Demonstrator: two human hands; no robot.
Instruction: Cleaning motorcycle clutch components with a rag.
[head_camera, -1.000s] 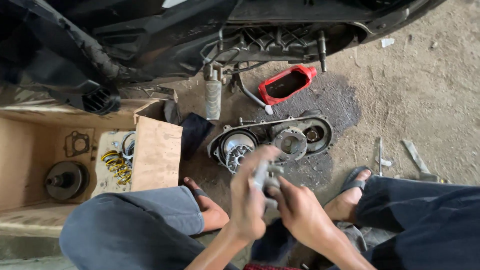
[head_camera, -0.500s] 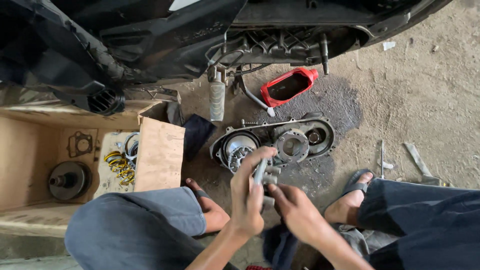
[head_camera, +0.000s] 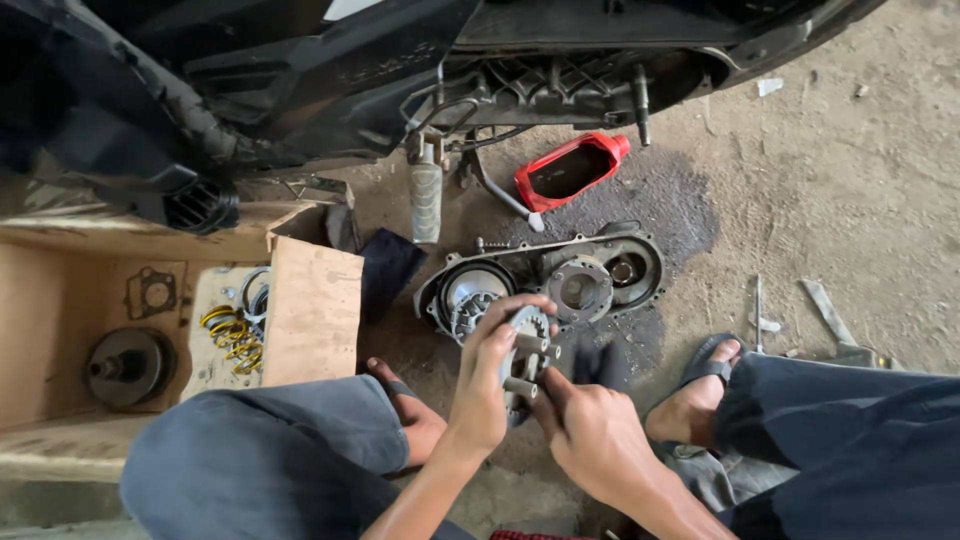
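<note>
My left hand (head_camera: 488, 385) grips a round grey metal pulley part (head_camera: 524, 352), holding it on edge above the ground. Small cylindrical rollers show on its right face. My right hand (head_camera: 590, 435) touches the part's lower right side, its fingertips on one of the rollers. Just beyond the hands an oily engine cover (head_camera: 545, 285) lies flat on the ground with round metal parts in it.
A black scooter (head_camera: 300, 90) stands across the top, its footpeg (head_camera: 426, 200) hanging down. A red cut-open container (head_camera: 568, 170) lies on an oil stain. At left an open cardboard box (head_camera: 310, 310) holds a clutch bell (head_camera: 128, 365) and a yellow spring (head_camera: 232, 335). Tools (head_camera: 830, 320) lie at right.
The view has shifted slightly. My hands have turned the pulley part so that its roller side shows, and my right hand's fingers have come onto a roller.
</note>
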